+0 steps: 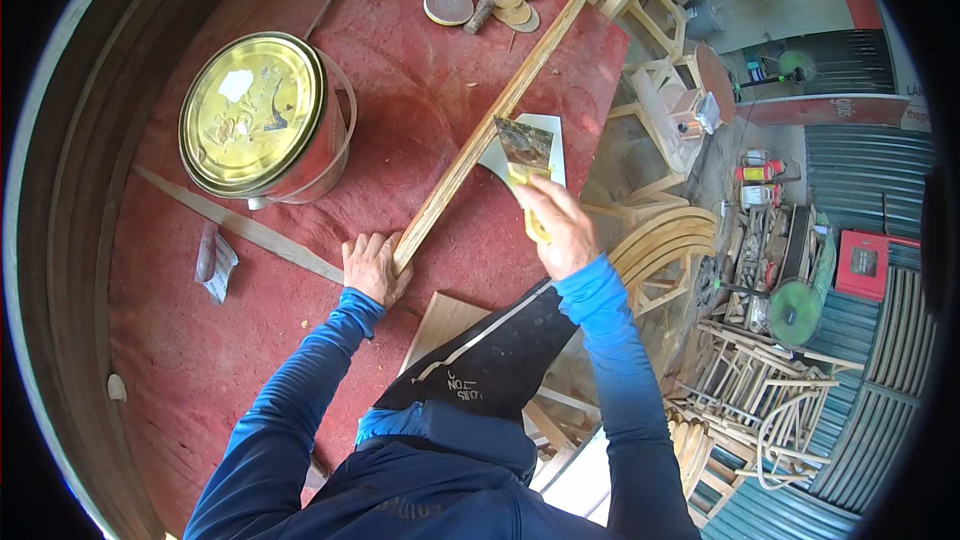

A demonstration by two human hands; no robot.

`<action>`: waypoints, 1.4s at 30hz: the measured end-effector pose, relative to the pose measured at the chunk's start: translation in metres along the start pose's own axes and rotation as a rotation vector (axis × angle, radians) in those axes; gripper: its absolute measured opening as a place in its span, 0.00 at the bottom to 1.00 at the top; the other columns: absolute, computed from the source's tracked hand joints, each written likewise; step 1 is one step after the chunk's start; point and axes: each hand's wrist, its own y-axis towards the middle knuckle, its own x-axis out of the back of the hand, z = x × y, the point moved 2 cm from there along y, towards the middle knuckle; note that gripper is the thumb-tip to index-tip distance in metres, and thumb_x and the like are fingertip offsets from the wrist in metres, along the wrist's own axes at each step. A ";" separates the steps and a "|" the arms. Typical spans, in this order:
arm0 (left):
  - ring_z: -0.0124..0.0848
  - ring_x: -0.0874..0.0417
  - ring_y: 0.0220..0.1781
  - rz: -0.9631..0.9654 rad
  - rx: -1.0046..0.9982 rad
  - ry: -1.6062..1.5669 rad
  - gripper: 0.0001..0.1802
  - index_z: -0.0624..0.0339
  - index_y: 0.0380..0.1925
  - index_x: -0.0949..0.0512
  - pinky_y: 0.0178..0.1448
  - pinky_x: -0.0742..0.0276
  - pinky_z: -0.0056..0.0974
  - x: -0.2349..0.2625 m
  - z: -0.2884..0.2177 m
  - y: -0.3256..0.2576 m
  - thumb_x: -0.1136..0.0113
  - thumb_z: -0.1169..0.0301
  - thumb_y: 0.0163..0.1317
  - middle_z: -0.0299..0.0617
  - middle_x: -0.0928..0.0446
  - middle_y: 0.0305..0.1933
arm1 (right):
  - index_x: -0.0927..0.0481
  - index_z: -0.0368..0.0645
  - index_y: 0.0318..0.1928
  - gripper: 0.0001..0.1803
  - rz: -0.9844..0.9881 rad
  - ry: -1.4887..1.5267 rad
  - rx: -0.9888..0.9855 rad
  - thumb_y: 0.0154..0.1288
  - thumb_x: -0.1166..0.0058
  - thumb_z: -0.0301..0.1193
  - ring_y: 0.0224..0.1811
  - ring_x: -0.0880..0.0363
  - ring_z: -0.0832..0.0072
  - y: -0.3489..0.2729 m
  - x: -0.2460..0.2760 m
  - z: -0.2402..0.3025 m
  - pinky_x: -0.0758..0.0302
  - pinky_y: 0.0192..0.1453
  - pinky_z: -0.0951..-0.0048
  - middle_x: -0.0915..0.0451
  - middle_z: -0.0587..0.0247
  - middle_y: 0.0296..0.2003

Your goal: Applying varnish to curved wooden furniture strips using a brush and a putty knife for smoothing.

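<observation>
Below our blue hood (450, 440), our left hand (372, 266) presses the wooden strip (490, 125) flat toward one o'clock while our right hand (560, 225) grips the putty knife (524, 152), seemingly mid-filling, needing steady strokes.

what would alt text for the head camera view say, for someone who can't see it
A person in blue sleeves bends over a red worktable; the left hand pins the near end of a long wooden strip while the right hand holds a putty knife against it. A large gold-lidded tin stands to the left, sanding discs lie at the far end.
</observation>
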 end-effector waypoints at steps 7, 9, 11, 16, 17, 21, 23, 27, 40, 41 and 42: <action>0.41 0.24 0.45 -0.007 -0.005 -0.010 0.30 0.55 0.55 0.20 0.52 0.33 0.48 -0.001 -0.002 0.000 0.31 0.58 0.50 0.42 0.24 0.40 | 0.19 0.45 0.60 0.28 -0.085 0.057 -0.012 0.59 0.47 0.14 0.61 0.20 0.53 0.016 0.002 -0.009 0.21 0.65 0.61 0.20 0.52 0.60; 0.41 0.24 0.45 -0.017 -0.003 -0.015 0.31 0.55 0.56 0.20 0.52 0.33 0.48 0.001 -0.002 0.002 0.31 0.58 0.50 0.41 0.24 0.40 | 0.19 0.44 0.60 0.27 0.035 -0.050 -0.018 0.60 0.49 0.13 0.61 0.20 0.53 0.004 -0.004 -0.002 0.21 0.65 0.61 0.21 0.51 0.60; 0.41 0.24 0.45 0.025 0.007 0.004 0.30 0.55 0.55 0.20 0.52 0.33 0.48 0.005 -0.002 0.000 0.31 0.58 0.50 0.42 0.24 0.40 | 0.18 0.44 0.58 0.26 0.038 -0.036 -0.015 0.60 0.48 0.14 0.60 0.19 0.52 0.006 0.004 0.007 0.21 0.65 0.61 0.20 0.50 0.59; 0.41 0.24 0.45 0.004 0.010 -0.005 0.30 0.54 0.55 0.20 0.52 0.33 0.48 0.002 0.001 -0.001 0.31 0.57 0.50 0.42 0.24 0.41 | 0.19 0.44 0.59 0.26 -0.084 0.080 -0.044 0.59 0.45 0.15 0.59 0.18 0.51 0.030 0.031 0.010 0.21 0.64 0.60 0.20 0.48 0.57; 0.41 0.24 0.45 0.004 0.009 -0.009 0.30 0.54 0.55 0.20 0.52 0.33 0.48 0.002 0.000 0.001 0.31 0.57 0.50 0.42 0.24 0.41 | 0.19 0.44 0.59 0.26 -0.136 0.033 -0.004 0.59 0.45 0.15 0.59 0.18 0.51 0.031 0.030 0.005 0.21 0.63 0.59 0.20 0.48 0.57; 0.42 0.25 0.45 0.002 0.022 -0.040 0.29 0.54 0.54 0.20 0.52 0.34 0.48 0.001 -0.005 0.006 0.31 0.59 0.51 0.42 0.24 0.40 | 0.19 0.47 0.59 0.28 -0.013 0.026 0.006 0.58 0.45 0.15 0.58 0.18 0.52 0.007 0.006 0.001 0.20 0.63 0.59 0.20 0.49 0.59; 0.42 0.25 0.45 0.000 0.018 -0.030 0.29 0.54 0.54 0.20 0.52 0.34 0.48 0.006 -0.002 0.004 0.31 0.59 0.50 0.42 0.25 0.40 | 0.17 0.47 0.58 0.25 0.060 0.054 -0.018 0.61 0.43 0.15 0.57 0.16 0.54 0.006 0.017 0.027 0.19 0.61 0.61 0.19 0.50 0.57; 0.42 0.25 0.45 -0.003 0.036 -0.021 0.30 0.53 0.55 0.20 0.51 0.34 0.48 0.010 0.000 0.002 0.30 0.59 0.49 0.42 0.25 0.39 | 0.16 0.39 0.53 0.14 -0.159 0.217 -0.043 0.67 0.41 0.19 0.53 0.14 0.55 0.016 0.034 0.028 0.19 0.58 0.65 0.16 0.49 0.52; 0.40 0.25 0.46 0.050 0.031 0.025 0.32 0.52 0.55 0.20 0.51 0.33 0.48 0.003 0.000 -0.001 0.30 0.57 0.48 0.40 0.25 0.40 | 0.16 0.38 0.52 0.14 -0.295 0.170 0.007 0.67 0.40 0.19 0.52 0.15 0.56 0.006 0.029 -0.019 0.19 0.58 0.61 0.15 0.48 0.49; 0.42 0.25 0.44 0.004 0.010 0.004 0.29 0.52 0.54 0.20 0.50 0.33 0.48 0.008 -0.002 0.001 0.30 0.60 0.49 0.41 0.25 0.39 | 0.16 0.38 0.52 0.14 -0.307 0.114 0.031 0.68 0.41 0.19 0.53 0.15 0.54 0.020 0.035 -0.019 0.19 0.58 0.60 0.16 0.48 0.50; 0.42 0.25 0.44 -0.007 0.010 0.003 0.29 0.52 0.54 0.20 0.50 0.33 0.48 0.010 -0.002 -0.002 0.30 0.60 0.49 0.41 0.25 0.38 | 0.17 0.39 0.53 0.15 -0.283 0.072 0.057 0.66 0.41 0.18 0.54 0.16 0.52 0.031 0.038 -0.018 0.20 0.58 0.61 0.18 0.48 0.53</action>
